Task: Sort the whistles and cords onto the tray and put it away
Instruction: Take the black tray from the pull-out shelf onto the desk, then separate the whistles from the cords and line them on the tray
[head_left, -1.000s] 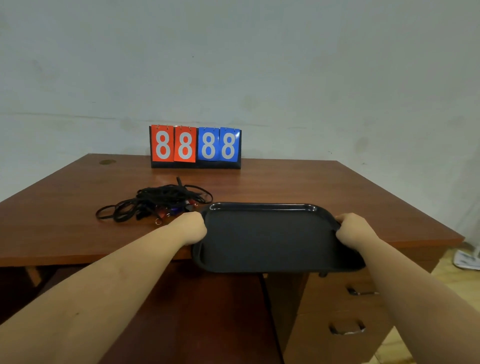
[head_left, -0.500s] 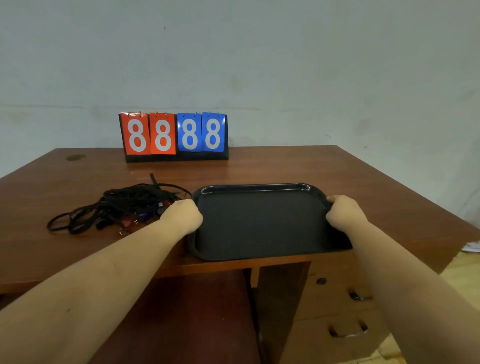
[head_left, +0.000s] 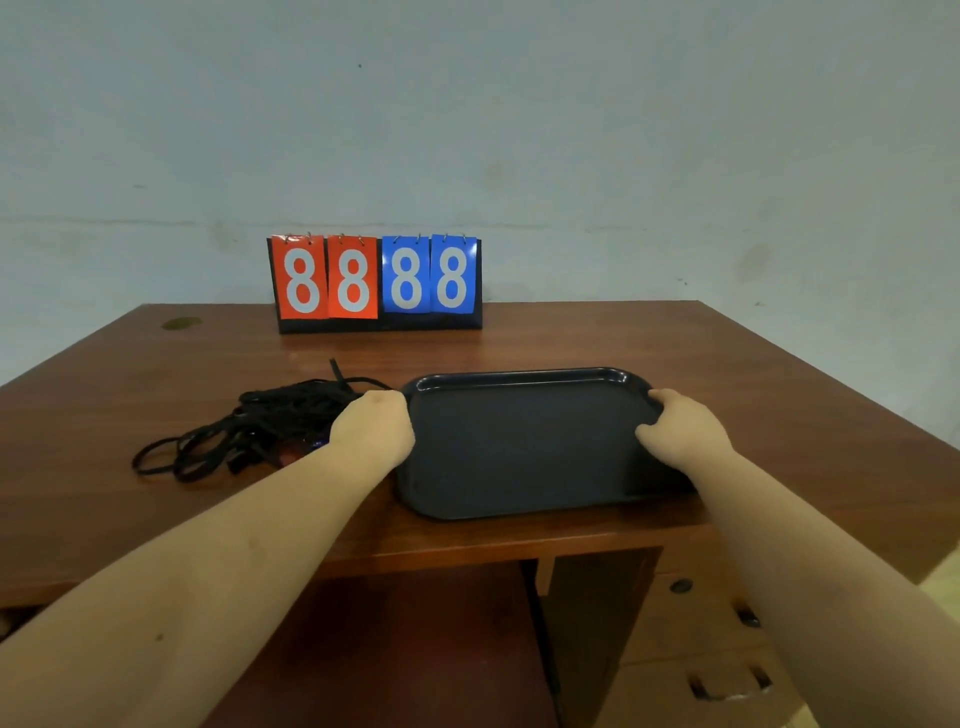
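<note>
Sliding the tray (head_left: 524, 447) fully onto the counter (head_left: 779, 395), where it overhung the edge a second ago, we hold its rims in our left hand (head_left: 375, 428) and right hand (head_left: 680, 431). Cords (head_left: 249, 431) tangle left-center; sorting can start.
</note>
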